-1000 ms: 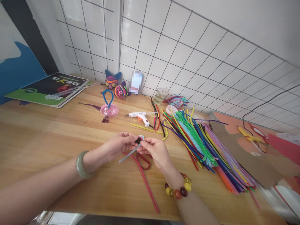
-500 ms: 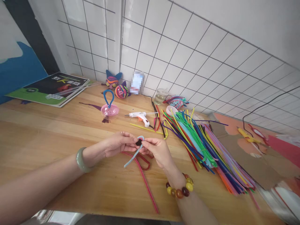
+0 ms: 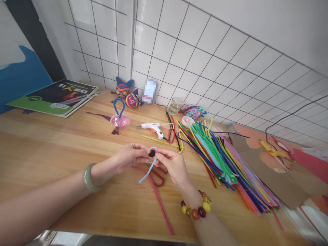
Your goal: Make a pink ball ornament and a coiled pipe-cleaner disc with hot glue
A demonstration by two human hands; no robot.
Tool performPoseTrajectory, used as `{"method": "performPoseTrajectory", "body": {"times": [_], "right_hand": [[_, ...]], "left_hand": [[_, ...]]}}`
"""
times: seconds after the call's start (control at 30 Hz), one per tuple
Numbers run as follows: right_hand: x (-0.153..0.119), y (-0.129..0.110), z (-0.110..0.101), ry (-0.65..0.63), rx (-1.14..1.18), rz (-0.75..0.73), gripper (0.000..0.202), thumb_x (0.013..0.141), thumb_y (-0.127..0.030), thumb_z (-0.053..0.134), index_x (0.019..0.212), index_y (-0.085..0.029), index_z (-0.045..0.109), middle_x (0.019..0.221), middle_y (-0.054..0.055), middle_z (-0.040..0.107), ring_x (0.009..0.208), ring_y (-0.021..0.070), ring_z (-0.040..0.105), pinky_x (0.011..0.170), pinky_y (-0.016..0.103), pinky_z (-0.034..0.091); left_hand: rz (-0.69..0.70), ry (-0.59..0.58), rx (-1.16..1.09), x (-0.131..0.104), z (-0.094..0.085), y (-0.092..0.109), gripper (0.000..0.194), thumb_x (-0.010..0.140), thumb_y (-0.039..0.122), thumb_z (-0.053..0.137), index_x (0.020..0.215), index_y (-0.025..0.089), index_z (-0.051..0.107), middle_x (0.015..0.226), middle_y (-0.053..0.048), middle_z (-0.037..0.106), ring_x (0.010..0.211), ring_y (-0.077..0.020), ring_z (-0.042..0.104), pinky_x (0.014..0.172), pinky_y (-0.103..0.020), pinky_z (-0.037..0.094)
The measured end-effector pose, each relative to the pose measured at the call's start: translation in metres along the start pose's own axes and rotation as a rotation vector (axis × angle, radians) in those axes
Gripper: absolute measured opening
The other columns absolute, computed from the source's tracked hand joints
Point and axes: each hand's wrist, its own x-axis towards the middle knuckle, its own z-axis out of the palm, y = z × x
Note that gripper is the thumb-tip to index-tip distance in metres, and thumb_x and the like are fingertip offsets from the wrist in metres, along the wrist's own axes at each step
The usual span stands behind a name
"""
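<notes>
Between my two hands is a small black disc (image 3: pixel 152 153) with a pink edge, and a light blue pipe cleaner (image 3: pixel 148 175) curls round its top, its loose end hanging down to the left. My left hand (image 3: pixel 133 155) pinches the disc from the left side. With thumb and finger, my right hand (image 3: pixel 172 164) grips the light blue pipe cleaner at the disc's right side. Beneath them on the table lie a pink-red pipe cleaner (image 3: pixel 159 198) and red-handled scissors (image 3: pixel 161 181), partly hidden by my right hand.
A white glue gun (image 3: pixel 153 129) lies beyond my hands. Bundles of coloured pipe cleaners (image 3: pixel 217 153) spread to the right. Further back are a pink clear shell (image 3: pixel 120 121) with a blue loop, wrapped figures (image 3: pixel 133 99), a glass jar (image 3: pixel 175 106) and a book (image 3: pixel 55 97) at left.
The disc has turned slightly, showing more of its black face and pink edge. The light blue pipe cleaner's loose end has swung a little to the right.
</notes>
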Motion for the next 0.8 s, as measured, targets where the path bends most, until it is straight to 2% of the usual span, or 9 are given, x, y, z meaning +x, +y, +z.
{"method": "performPoseTrajectory", "body": {"times": [0.13, 0.47, 0.8], "right_hand": [[-0.0002, 0.0001, 0.0003, 0.019, -0.003, 0.002, 0.023, 0.067, -0.029, 0.069, 0.085, -0.015, 0.069, 0.057, 0.001, 0.068, 0.050, 0.0103, 0.062, 0.053, 0.022, 0.052], [0.0002, -0.0013, 0.0028, 0.052, 0.055, 0.073, 0.023, 0.062, -0.031, 0.072, 0.075, -0.013, 0.066, 0.058, 0.002, 0.067, 0.049, 0.0107, 0.062, 0.051, 0.022, 0.053], [0.0018, 0.0049, -0.0025, -0.063, 0.147, 0.146, 0.023, 0.066, -0.031, 0.070, 0.077, -0.012, 0.063, 0.060, 0.002, 0.067, 0.052, 0.0091, 0.063, 0.053, 0.019, 0.053]], "left_hand": [[0.024, 0.041, 0.043, -0.0008, 0.0028, -0.0006, 0.014, 0.065, 0.019, 0.071, 0.074, 0.009, 0.068, 0.077, -0.008, 0.069, 0.072, -0.0143, 0.064, 0.073, -0.023, 0.051], [0.036, 0.049, 0.033, -0.0007, 0.0048, -0.0031, 0.014, 0.066, 0.021, 0.070, 0.074, 0.009, 0.069, 0.079, -0.007, 0.069, 0.069, -0.0133, 0.063, 0.071, -0.023, 0.051], [0.021, 0.042, 0.012, 0.0005, 0.0042, -0.0047, 0.014, 0.068, 0.023, 0.069, 0.076, 0.011, 0.070, 0.081, -0.007, 0.070, 0.068, -0.0128, 0.063, 0.067, -0.021, 0.051]]}}
